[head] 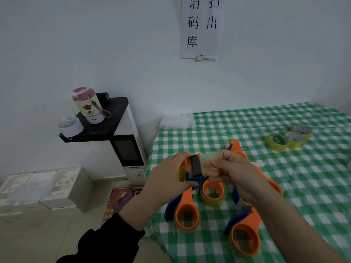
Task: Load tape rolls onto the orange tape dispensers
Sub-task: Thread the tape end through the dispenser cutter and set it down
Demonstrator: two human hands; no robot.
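Note:
My left hand (171,173) grips an orange tape dispenser (195,168) with a blue blade guard and a yellowish roll on it, held above the table. My right hand (233,168) pinches the clear tape end (208,160) beside the dispenser's dark roller. Below the hands lie several loaded orange dispensers on the green checked tablecloth: one at the front left (187,213), one in the middle (212,192), one at the front right (245,238), and another (237,147) partly hidden behind my right hand. Three loose yellow tape rolls (288,138) sit at the back right.
The table's left edge (152,168) runs just under my left hand. Left of the table stands a white machine (131,150) with a black top holding a pink-lidded bottle (87,105) and a clear tape roll (70,126). White foam boxes (43,188) lie on the floor.

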